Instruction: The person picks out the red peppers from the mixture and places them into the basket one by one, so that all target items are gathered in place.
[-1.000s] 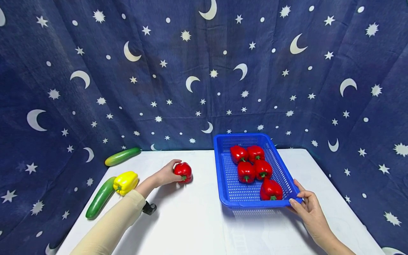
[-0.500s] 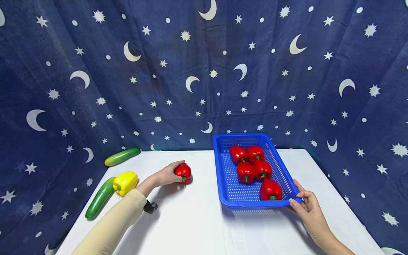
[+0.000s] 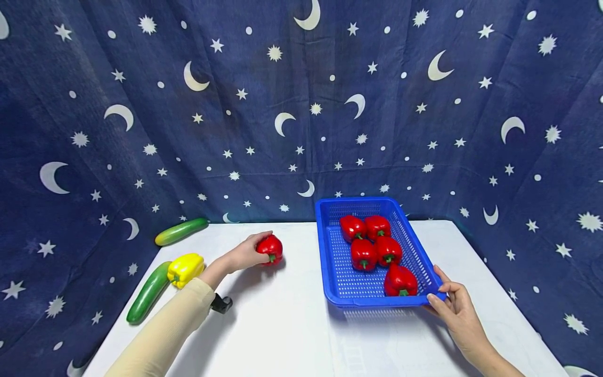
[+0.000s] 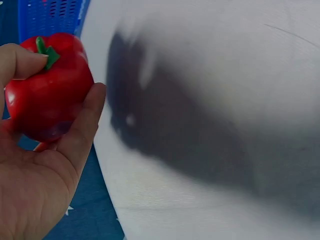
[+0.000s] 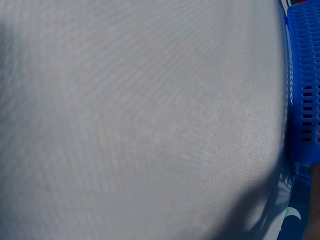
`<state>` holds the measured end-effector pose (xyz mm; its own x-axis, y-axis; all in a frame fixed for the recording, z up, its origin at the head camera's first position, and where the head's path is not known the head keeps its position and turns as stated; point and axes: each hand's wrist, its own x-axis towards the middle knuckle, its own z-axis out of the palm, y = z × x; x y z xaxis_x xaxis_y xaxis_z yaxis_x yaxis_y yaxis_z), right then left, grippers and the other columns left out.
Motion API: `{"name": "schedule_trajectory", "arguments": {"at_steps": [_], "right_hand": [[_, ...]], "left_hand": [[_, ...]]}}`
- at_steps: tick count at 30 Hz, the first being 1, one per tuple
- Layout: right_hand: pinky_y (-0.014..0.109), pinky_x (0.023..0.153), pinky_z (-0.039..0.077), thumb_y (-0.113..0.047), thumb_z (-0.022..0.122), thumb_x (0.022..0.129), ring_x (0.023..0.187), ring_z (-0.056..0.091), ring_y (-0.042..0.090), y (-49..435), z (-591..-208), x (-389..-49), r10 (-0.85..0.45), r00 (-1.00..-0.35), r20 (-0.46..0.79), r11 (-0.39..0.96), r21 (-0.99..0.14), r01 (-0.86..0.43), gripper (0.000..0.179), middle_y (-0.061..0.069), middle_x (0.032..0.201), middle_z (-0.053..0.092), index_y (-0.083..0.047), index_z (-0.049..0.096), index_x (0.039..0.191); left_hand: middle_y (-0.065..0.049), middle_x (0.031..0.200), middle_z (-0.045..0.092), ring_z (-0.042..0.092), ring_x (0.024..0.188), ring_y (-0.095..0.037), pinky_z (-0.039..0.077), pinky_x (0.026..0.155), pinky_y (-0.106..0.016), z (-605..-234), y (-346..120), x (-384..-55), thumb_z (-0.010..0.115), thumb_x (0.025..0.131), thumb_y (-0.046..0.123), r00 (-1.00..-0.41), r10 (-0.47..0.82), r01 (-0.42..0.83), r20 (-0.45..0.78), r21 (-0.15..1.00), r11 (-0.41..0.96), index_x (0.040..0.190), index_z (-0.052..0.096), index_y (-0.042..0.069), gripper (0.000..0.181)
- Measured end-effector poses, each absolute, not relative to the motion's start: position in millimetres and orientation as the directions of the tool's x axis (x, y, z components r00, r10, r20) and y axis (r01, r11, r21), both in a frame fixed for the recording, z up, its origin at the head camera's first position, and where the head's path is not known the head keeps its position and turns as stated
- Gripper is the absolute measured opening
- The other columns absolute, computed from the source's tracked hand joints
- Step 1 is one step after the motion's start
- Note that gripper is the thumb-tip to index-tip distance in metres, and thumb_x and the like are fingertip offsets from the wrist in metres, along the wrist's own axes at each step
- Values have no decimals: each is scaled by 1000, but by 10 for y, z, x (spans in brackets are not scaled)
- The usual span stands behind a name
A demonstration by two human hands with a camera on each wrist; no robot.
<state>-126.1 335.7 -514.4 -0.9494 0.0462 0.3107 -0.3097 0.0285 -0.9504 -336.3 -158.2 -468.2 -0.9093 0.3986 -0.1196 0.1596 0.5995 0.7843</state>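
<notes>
My left hand [image 3: 240, 255] grips a red bell pepper [image 3: 272, 249] with a green stem, left of the table's middle. In the left wrist view the thumb lies by the stem of the pepper [image 4: 52, 100] and the fingers curl round its other side. At the right, my right hand [image 3: 459, 314] holds the near right corner of a blue plastic basket [image 3: 365, 302], thumb on the rim. Several red bell peppers [image 3: 364, 255] lie inside. Only a sliver of the right hand [image 5: 314, 200] shows at the right wrist view's edge, below the basket wall [image 5: 305, 65].
On the table's left side lie a yellow bell pepper [image 3: 186, 269], a green cucumber [image 3: 148, 293] touching it, and a yellow-green cucumber [image 3: 181, 232] farther back. A dark blue curtain [image 3: 264, 131] with moons and stars surrounds the white table [image 3: 282, 335].
My left hand and the red pepper have risen slightly from where they were half a second ago. The right hand and the basket stay in place.
</notes>
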Motion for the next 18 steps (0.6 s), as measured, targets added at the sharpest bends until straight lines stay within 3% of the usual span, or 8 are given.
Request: {"name": "schedule_trajectory", "arguments": {"at_steps": [9, 18], "right_hand": [[24, 88, 57, 6, 48, 105, 129, 49, -3, 3355, -5141, -1261, 46, -948, 316, 25, -949, -315, 23, 8, 169, 16, 2, 32, 122], [26, 88, 57, 7, 48, 104, 129, 49, -4, 3352, -5133, -1258, 46, -948, 314, 20, -949, -314, 24, 8, 170, 15, 3, 32, 121]], "left_hand": [[-21, 148, 41, 51, 124, -36, 50, 98, -44, -4480, -1535, -3380, 68, 84, 11, -913, 404, 185, -56, 825, 534, 160, 36, 14, 83], [-14, 149, 47, 54, 122, -31, 51, 96, -41, -4347, -1424, -3341, 67, 84, 9, -902, 428, 177, -48, 865, 470, 160, 33, 10, 84]]}}
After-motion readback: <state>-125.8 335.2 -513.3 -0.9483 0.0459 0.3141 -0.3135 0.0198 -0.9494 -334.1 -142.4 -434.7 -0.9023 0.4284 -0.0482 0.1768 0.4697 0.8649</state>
